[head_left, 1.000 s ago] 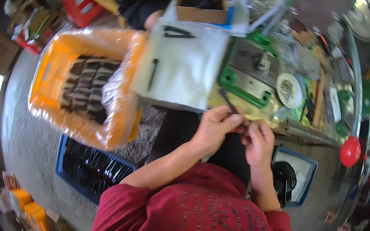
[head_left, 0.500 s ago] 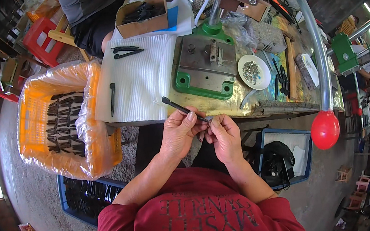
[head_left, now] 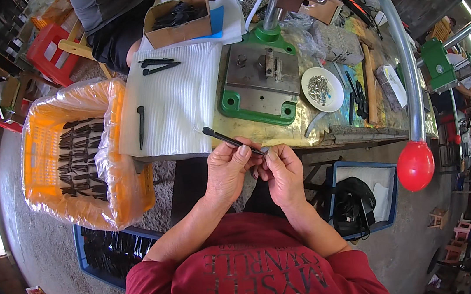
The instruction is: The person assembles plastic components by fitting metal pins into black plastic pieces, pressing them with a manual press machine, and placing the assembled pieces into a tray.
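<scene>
My left hand (head_left: 228, 169) pinches a thin black rod-like tool (head_left: 224, 138) whose round tip points up and left over the bench edge. My right hand (head_left: 283, 173) sits right beside it, fingertips closed on the rod's near end. Both hands hover just in front of the workbench (head_left: 316, 131), above my lap. One similar black piece (head_left: 141, 125) lies on the white ribbed sheet (head_left: 177, 101), and two more (head_left: 156, 65) lie at its far edge.
A green-based press (head_left: 259, 79) stands on the bench with a white dish of small metal parts (head_left: 321, 88). An orange plastic-lined crate (head_left: 75, 161) of black pieces sits left, a blue tray (head_left: 113, 253) below it. A cardboard box (head_left: 177, 19), a red lever knob (head_left: 415, 165) and another person (head_left: 113, 15) are nearby.
The view has swung so the bench lies more squarely ahead. My hands stay together on the black rod, which stays pointed up-left.
</scene>
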Demonstrator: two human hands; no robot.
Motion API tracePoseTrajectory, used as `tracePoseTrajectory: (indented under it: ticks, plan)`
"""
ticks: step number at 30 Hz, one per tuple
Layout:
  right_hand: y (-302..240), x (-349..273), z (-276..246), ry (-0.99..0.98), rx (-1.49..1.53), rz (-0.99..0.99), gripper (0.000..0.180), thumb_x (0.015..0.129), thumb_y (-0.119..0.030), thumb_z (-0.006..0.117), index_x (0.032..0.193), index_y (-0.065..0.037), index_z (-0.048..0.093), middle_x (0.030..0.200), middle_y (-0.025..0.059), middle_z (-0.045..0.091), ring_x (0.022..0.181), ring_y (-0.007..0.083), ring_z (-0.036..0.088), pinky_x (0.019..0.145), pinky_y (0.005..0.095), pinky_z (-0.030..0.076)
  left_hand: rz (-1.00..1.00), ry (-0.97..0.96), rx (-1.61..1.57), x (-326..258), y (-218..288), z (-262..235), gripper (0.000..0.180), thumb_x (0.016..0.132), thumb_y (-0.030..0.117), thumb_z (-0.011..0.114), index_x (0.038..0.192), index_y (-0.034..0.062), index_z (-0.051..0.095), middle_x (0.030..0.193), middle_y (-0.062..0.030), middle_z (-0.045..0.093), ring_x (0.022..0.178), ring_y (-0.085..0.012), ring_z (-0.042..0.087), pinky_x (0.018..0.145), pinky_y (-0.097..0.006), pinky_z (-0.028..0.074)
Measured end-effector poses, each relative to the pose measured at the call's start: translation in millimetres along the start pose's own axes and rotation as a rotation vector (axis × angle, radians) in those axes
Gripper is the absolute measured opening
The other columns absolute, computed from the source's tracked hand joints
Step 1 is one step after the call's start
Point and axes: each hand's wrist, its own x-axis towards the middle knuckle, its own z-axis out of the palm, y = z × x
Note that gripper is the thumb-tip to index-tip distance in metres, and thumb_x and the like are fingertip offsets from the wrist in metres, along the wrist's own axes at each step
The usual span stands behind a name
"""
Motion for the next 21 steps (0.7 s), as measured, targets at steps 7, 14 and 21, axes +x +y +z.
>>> tracePoseTrajectory:
  ticks: [7, 14, 21]
  plan:
    - [1.3, 0.1, 8.7, 0.009, 0.130, -0.001, 0.014, 0.084, -0.017, 0.047, 0.076, -0.006, 0.042, 0.063, 0.0009, 0.040, 0.050, 0.0098, 0.036, 0.050, 0.0238, 0.033, 0.191, -0.034, 0.254, 1.1, -3.4, -7.8, 0.012, 0.077, 0.010, 0.056, 0.088, 0.0054, 0.055, 0.085, -0.0085, 0.057, 0.074, -0.0138, 0.053, 0.065, -0.024, 0.044]
    - [-1.3, 3.7, 13.0, 0.011, 0.146, 0.032, 0.013, 0.084, -0.014, 0.046, 0.076, -0.004, 0.043, 0.065, 0.0017, 0.043, 0.053, 0.0092, 0.039, 0.049, 0.0213, 0.033, 0.132, 0.017, 0.091, 4.2, 1.9, -0.3, 0.010, 0.078, 0.009, 0.056, 0.086, 0.0042, 0.054, 0.083, -0.0064, 0.058, 0.066, -0.0094, 0.047, 0.062, -0.022, 0.042]
    - [-1.1, 6.7, 7.9, 0.015, 0.072, 0.000, 0.013, 0.084, -0.013, 0.046, 0.079, -0.002, 0.045, 0.068, 0.0034, 0.046, 0.056, 0.0106, 0.042, 0.050, 0.0215, 0.035, 0.081, 0.059, 0.036, 4.6, 4.8, -2.6, 0.011, 0.078, 0.012, 0.056, 0.086, 0.0055, 0.054, 0.084, -0.0066, 0.058, 0.066, -0.0097, 0.045, 0.063, -0.022, 0.040]
